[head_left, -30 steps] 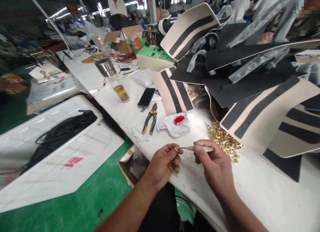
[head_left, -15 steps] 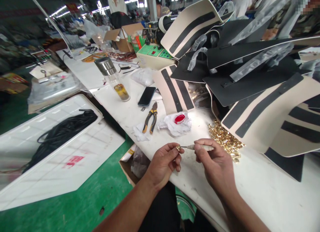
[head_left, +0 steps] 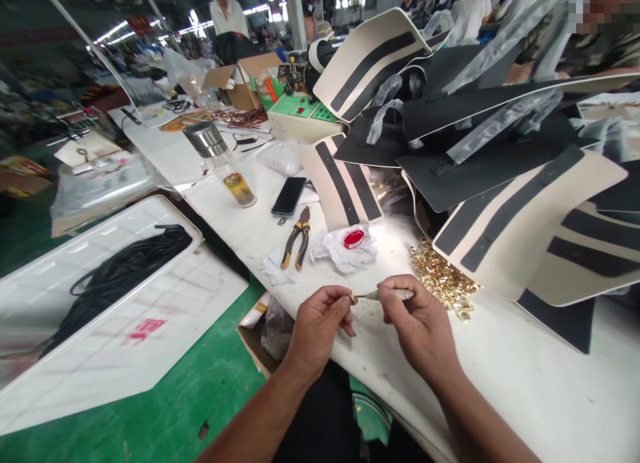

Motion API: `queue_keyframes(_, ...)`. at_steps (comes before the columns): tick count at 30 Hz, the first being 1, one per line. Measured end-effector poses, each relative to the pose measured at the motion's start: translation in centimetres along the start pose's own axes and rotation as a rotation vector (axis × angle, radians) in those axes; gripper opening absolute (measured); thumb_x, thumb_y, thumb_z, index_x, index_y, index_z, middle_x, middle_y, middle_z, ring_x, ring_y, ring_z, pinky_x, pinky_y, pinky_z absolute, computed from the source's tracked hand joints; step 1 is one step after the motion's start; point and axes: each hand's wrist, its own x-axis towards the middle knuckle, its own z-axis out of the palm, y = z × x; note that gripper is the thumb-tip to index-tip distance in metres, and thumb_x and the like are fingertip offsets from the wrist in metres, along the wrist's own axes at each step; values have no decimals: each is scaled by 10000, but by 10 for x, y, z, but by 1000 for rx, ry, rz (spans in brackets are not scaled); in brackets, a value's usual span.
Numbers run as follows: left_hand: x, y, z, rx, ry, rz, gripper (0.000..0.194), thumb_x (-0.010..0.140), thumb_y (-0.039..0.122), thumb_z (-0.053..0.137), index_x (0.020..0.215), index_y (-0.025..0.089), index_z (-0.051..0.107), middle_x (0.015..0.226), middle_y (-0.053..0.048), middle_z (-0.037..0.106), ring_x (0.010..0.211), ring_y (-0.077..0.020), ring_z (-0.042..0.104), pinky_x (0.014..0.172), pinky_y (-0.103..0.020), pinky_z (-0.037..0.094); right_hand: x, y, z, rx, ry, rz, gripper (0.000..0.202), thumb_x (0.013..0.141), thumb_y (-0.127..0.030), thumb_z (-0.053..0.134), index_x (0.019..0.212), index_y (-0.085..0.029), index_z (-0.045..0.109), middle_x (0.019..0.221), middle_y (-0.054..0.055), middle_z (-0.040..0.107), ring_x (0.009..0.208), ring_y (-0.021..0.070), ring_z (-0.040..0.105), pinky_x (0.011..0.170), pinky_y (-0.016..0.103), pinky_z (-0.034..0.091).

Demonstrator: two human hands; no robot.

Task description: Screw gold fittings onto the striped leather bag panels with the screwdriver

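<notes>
Between the thumb and index finger of my left hand [head_left: 316,326] is a small gold metal fitting [head_left: 353,299]. My right hand [head_left: 420,326] is closed round the pale handle of a slim screwdriver [head_left: 371,294]. Its thin shaft points left, and the tip meets the fitting; exactly how they touch is too small to tell. A heap of similar gold fittings [head_left: 440,273] lies on the white table [head_left: 540,403], beyond my right hand. Farther off, a red oval object [head_left: 354,239] rests on crumpled white paper [head_left: 330,250], beside pliers [head_left: 297,239] with black and yellow handles.
A phone [head_left: 289,196] and a glass bottle [head_left: 235,180] stand behind the pliers. Large black and beige panels [head_left: 515,216] pile up at the right. A white bin [head_left: 165,343] with black cord [head_left: 120,276] is at left. People are in the background.
The whole view has shifted slightly, so most things appear a little farther left. Both hands keep their hold, with the screwdriver tip still at the gold fitting.
</notes>
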Motion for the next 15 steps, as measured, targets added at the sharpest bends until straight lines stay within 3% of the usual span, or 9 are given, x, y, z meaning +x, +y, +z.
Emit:
queue_keyframes(3,2,1,-2,-13,-11,-17,340,844,436,853,976,149,727,723,8,686,542,-104,613,543,-219,520,4,10,-1,177,-39,158,308,921,-529,728,885,-224,711,594,-21,607,547,163,541,555,285,440)
queue_keyframes(6,7,3,-9,32,32,-14,368,823,458,850,987,155,720,734,8,673,548,-111,584,525,-230,515,8,16,-3,331,11,207,307,914,-518,768,897,-221,694,620,-28,605,550,154,530,560,285,432)
queue_keyframes(10,19,6,-24,405,102,60,316,854,468,779,987,183,739,676,33,618,514,-124,532,494,-235,424,13,15,-6,382,102,156,299,924,-502,769,870,-220,682,626,-36,587,563,143,525,576,280,420)
queue_keyframes(15,36,15,-37,890,35,360,143,941,332,655,934,228,753,931,-43,727,848,-231,672,796,-340,503,19,9,-17,434,150,127,274,940,-481,759,895,-218,696,651,-37,594,566,136,532,591,278,425)
